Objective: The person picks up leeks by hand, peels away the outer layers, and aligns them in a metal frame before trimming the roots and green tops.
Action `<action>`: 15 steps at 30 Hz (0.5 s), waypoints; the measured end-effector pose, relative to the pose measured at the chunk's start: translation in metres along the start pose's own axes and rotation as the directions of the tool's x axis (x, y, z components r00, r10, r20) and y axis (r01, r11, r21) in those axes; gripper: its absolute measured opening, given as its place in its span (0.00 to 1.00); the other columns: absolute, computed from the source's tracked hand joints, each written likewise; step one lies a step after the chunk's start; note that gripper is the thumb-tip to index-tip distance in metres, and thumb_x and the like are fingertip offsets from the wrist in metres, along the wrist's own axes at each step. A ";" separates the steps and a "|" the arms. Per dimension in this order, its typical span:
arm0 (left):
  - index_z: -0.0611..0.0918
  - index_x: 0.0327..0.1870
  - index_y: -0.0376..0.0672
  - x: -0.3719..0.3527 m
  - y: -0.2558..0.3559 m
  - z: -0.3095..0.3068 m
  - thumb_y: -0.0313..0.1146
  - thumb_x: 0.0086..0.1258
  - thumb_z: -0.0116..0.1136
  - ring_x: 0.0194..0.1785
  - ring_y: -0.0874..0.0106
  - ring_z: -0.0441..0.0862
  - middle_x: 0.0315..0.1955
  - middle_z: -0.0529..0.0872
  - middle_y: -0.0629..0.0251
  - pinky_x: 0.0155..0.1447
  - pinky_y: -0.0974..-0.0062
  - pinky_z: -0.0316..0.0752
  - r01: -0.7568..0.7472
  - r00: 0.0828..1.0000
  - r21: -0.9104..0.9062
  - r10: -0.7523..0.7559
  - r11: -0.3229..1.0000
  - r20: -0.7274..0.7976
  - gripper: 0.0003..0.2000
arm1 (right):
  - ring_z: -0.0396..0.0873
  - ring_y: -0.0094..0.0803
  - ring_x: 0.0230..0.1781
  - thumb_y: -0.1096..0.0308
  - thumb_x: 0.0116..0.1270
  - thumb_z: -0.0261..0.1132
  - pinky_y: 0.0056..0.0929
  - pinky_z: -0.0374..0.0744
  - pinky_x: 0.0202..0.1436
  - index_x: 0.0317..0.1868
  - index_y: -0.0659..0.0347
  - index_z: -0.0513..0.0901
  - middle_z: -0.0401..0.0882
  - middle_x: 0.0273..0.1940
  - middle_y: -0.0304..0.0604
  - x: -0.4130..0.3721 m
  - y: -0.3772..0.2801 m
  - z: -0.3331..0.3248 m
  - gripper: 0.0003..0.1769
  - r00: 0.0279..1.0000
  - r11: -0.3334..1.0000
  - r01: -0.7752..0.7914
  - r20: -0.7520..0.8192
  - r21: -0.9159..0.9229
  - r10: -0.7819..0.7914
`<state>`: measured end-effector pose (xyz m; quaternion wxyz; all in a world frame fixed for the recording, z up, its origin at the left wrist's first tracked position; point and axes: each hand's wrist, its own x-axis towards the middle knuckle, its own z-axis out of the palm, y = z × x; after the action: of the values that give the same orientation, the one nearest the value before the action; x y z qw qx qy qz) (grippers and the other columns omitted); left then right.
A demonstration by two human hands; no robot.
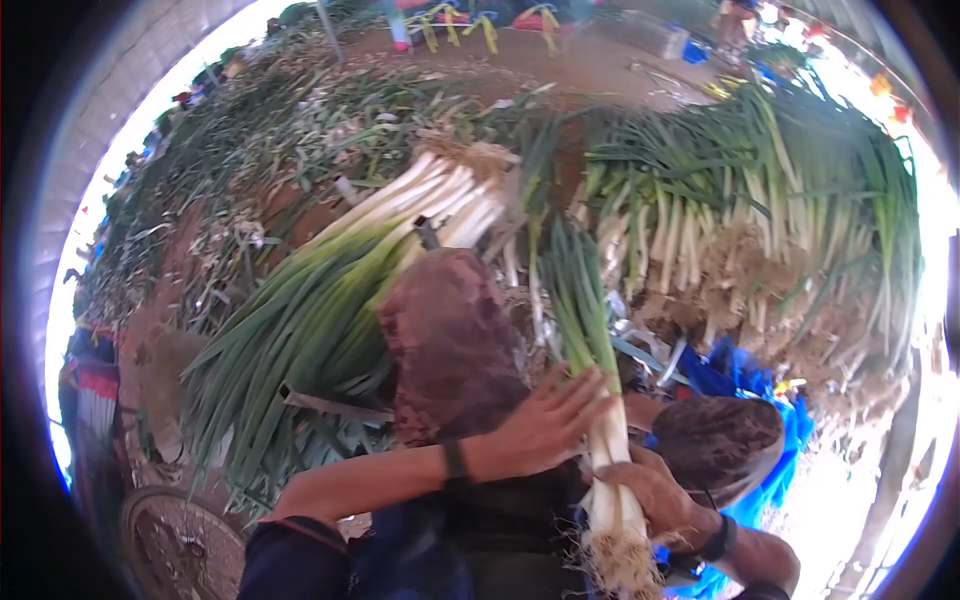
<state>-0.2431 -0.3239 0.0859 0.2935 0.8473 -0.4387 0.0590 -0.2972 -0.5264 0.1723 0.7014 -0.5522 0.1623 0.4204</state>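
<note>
A small bunch of green onions (607,440) lies over my lap, its roots toward me and its green leaves pointing away. My right hand (655,493) is wrapped round the white stems just above the roots. Against the stems higher up rests my left hand (540,425), its fingers stretched out across them. To the left of my knee, a large pile of cleaned green onions (330,270) lies on a stand with metal posts, white ends pointing up and away.
Uncleaned green onions (740,190) with soil on their roots form a heap at the right. Loose leaves (230,180) litter the ground at the upper left. A blue plastic sheet (730,370) lies by my right knee, and a wheel (185,545) stands at the lower left.
</note>
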 end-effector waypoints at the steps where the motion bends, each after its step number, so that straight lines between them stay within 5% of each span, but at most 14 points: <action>1: 0.60 0.74 0.40 0.006 -0.006 0.016 0.39 0.60 0.65 0.79 0.54 0.54 0.75 0.60 0.49 0.80 0.46 0.40 -0.051 0.998 0.057 0.053 0.997 -0.044 0.41 | 0.83 0.29 0.32 0.67 0.65 0.65 0.27 0.82 0.35 0.57 0.67 0.75 0.83 0.37 0.42 -0.007 -0.003 0.005 0.22 0.998 0.998 -0.055 -0.016 0.035 0.055; 3: 0.60 0.75 0.40 0.017 -0.007 0.031 0.39 0.59 0.64 0.80 0.55 0.53 0.76 0.58 0.49 0.80 0.46 0.40 -0.098 0.990 0.116 0.108 0.988 -0.088 0.41 | 0.83 0.28 0.31 0.66 0.64 0.65 0.27 0.83 0.35 0.55 0.68 0.76 0.84 0.38 0.44 -0.024 -0.004 0.019 0.22 0.990 0.988 -0.096 -0.090 0.123 0.107; 5: 0.68 0.69 0.39 0.027 -0.003 0.033 0.37 0.65 0.63 0.71 0.52 0.68 0.66 0.72 0.47 0.77 0.47 0.54 -0.233 0.940 -0.121 0.191 0.965 -0.284 0.31 | 0.83 0.29 0.31 0.66 0.65 0.65 0.27 0.83 0.35 0.56 0.69 0.76 0.84 0.38 0.44 -0.030 -0.002 0.020 0.22 0.990 0.989 -0.078 -0.105 0.127 0.092; 7: 0.70 0.66 0.40 0.036 -0.010 0.043 0.36 0.64 0.63 0.66 0.52 0.73 0.60 0.76 0.50 0.73 0.50 0.60 -0.256 0.943 -0.177 0.205 0.950 -0.263 0.28 | 0.83 0.31 0.31 0.66 0.65 0.64 0.28 0.84 0.38 0.56 0.72 0.75 0.84 0.40 0.46 -0.030 0.011 0.009 0.23 0.988 0.987 0.020 -0.153 0.157 0.004; 8: 0.72 0.63 0.40 0.043 -0.007 0.040 0.35 0.64 0.63 0.61 0.52 0.77 0.55 0.80 0.52 0.70 0.52 0.66 -0.267 0.949 -0.232 0.212 0.935 -0.235 0.26 | 0.82 0.32 0.29 0.67 0.68 0.60 0.30 0.84 0.39 0.57 0.70 0.76 0.83 0.36 0.44 -0.038 0.006 -0.007 0.20 0.999 0.987 -0.040 -0.027 0.157 0.045; 9: 0.74 0.57 0.41 0.055 -0.010 0.035 0.35 0.62 0.65 0.52 0.55 0.80 0.44 0.82 0.58 0.60 0.58 0.74 -0.274 0.934 -0.211 0.208 0.938 -0.290 0.22 | 0.81 0.31 0.28 0.66 0.69 0.60 0.29 0.83 0.37 0.57 0.69 0.76 0.83 0.35 0.43 -0.040 0.008 -0.013 0.20 0.996 0.988 0.052 -0.077 0.147 -0.041; 10: 0.74 0.57 0.41 0.067 -0.015 0.027 0.35 0.62 0.65 0.52 0.55 0.80 0.44 0.82 0.58 0.60 0.58 0.74 -0.315 0.924 -0.228 0.242 0.921 -0.298 0.22 | 0.80 0.30 0.27 0.64 0.70 0.59 0.28 0.82 0.36 0.57 0.69 0.76 0.82 0.35 0.43 -0.037 0.002 -0.017 0.20 0.984 0.982 0.151 -0.114 0.113 -0.138; 12: 0.75 0.54 0.41 0.091 -0.021 0.014 0.35 0.60 0.67 0.48 0.55 0.81 0.41 0.82 0.58 0.51 0.59 0.75 -0.146 0.971 -0.241 0.092 0.960 -0.223 0.22 | 0.78 0.29 0.26 0.62 0.71 0.58 0.27 0.80 0.33 0.58 0.67 0.76 0.81 0.34 0.41 -0.030 -0.011 -0.026 0.21 0.941 0.955 0.296 -0.172 0.006 -0.291; 15: 0.77 0.53 0.42 0.132 -0.038 0.008 0.37 0.59 0.68 0.45 0.53 0.82 0.39 0.82 0.56 0.47 0.60 0.76 -0.307 0.874 -0.181 0.202 0.934 -0.443 0.21 | 0.75 0.26 0.23 0.58 0.73 0.57 0.24 0.77 0.28 0.59 0.65 0.76 0.79 0.33 0.38 -0.029 -0.031 -0.031 0.22 0.870 0.901 0.418 -0.233 -0.120 -0.434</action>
<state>-0.1344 -0.4051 0.1100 0.4725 0.7063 -0.4780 0.2222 -0.2833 -0.5676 0.2014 0.7315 -0.6464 0.1110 0.1865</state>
